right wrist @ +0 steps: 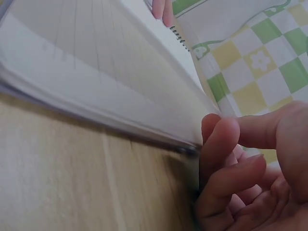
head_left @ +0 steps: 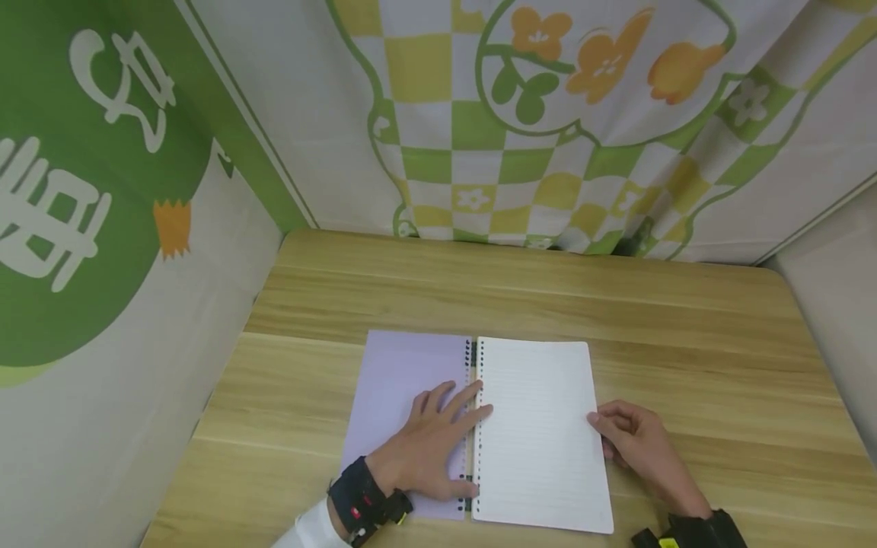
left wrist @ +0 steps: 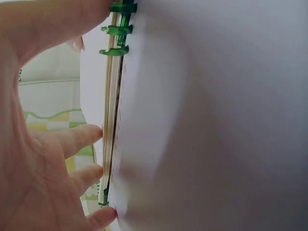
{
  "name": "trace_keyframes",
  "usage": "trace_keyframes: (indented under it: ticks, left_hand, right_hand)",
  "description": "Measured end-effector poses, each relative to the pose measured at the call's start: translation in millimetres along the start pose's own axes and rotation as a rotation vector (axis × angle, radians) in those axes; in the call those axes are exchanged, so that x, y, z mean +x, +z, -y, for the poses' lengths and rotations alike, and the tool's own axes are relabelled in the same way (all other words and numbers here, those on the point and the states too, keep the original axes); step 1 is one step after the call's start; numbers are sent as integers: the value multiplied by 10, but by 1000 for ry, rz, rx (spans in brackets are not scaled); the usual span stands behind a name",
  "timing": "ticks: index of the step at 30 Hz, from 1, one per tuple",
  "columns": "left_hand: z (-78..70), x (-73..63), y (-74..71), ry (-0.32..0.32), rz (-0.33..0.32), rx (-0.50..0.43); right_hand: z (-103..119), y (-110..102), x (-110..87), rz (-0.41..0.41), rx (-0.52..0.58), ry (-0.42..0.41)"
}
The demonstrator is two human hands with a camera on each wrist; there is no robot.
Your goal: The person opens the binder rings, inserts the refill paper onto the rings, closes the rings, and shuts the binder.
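Note:
A ring-bound notebook lies opened flat on the table, its lilac cover (head_left: 411,373) to the left and a stack of white lined pages (head_left: 534,434) to the right. Green binder rings (left wrist: 118,30) show along the spine in the left wrist view. My left hand (head_left: 428,449) spreads across the cover and spine, fingertips touching the punched edge of the pages and thumb by the lower rings. At the pages' right edge, my right hand (head_left: 633,438) pinches the edge between thumb and curled fingers. How many sheets it holds I cannot tell.
The wooden table (head_left: 685,342) extends around the notebook. Behind it hangs a checked green-and-yellow curtain (head_left: 479,167), and a green-and-white cloth (head_left: 123,190) covers the left side. A pale panel (head_left: 832,304) borders the right edge.

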State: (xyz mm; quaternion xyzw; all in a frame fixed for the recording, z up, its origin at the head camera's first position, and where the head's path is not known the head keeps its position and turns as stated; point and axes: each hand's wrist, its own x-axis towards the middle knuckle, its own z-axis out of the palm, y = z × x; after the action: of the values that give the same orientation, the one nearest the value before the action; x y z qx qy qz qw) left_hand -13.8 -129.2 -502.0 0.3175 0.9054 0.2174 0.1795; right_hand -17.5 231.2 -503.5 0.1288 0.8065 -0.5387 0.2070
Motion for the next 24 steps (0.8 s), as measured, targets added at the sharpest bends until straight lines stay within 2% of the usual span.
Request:
trace_keyframes:
  ticks: [4, 7, 11, 15, 18, 20, 24]
  left_hand:
    - [-7, 1, 0, 3, 3, 11]
    - [-16, -5, -3, -4, 14, 45]
    - [-18, -4, -23, 8, 16, 78]
    - [8, 27, -101, 19, -3, 42]
    - [77, 105, -189, -4, -75, -23]
    - [150, 185, -264, -40, -159, -55]
    - [313, 385, -446, -92, -314, -58]
  right_hand:
    - [-10, -37, 0, -20, -54, -58]
    - [39, -63, 36, -50, -118, -156]
    - [245, -60, 121, -68, -207, -268]
    - [503, 37, 245, -26, -254, -336]
    - [662, 165, 379, 9, -277, -415]
    - [764, 268, 485, 24, -296, -468]
    - [941, 474, 698, 63, -361, -586]
